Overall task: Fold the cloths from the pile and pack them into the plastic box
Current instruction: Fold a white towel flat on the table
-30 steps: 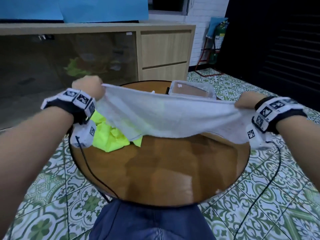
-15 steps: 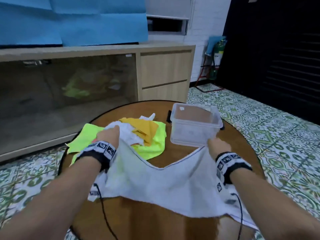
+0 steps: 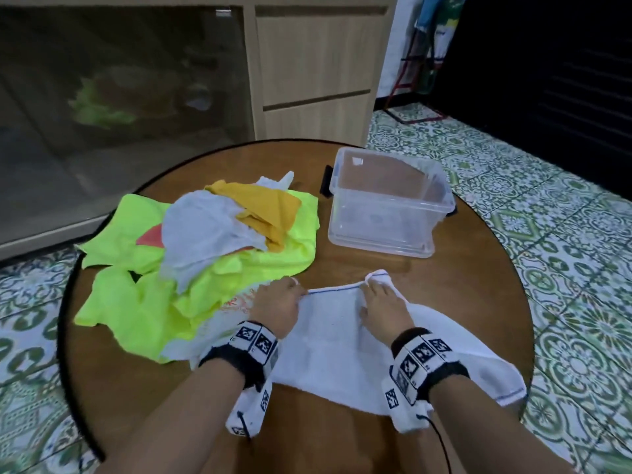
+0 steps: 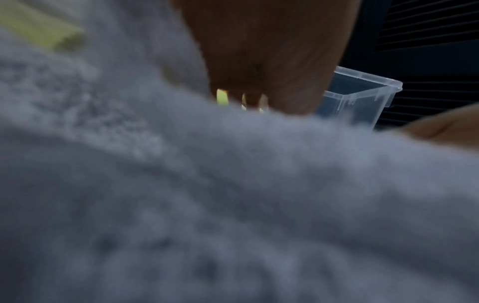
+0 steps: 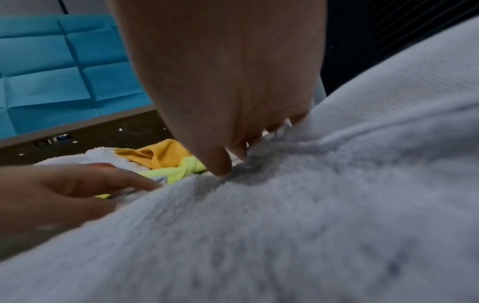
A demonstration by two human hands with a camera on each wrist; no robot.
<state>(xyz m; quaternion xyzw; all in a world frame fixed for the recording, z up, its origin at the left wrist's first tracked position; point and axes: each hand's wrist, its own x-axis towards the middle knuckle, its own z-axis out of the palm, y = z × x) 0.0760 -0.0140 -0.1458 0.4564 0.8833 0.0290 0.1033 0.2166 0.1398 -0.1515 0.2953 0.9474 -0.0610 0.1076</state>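
A round wooden table (image 3: 342, 439) with a dark rim lies under both wrists, its glossy top catching soft reflections. The floor (image 3: 564, 241) around it, spreading out to the right of the right wrist and to the left of the left one, is laid in white tiles with green floral patterns. Far beyond the fingertips stands a light wooden cabinet (image 3: 314, 73) with two drawer fronts, and left of these a dark glass panel (image 3: 119, 97) mirrors the room dimly. To the far right, past the right wrist, a black slatted wall (image 3: 547, 80) stays in deep shadow. Above the cabinet, creased blue sheets (image 5: 51, 61) cover the wall.
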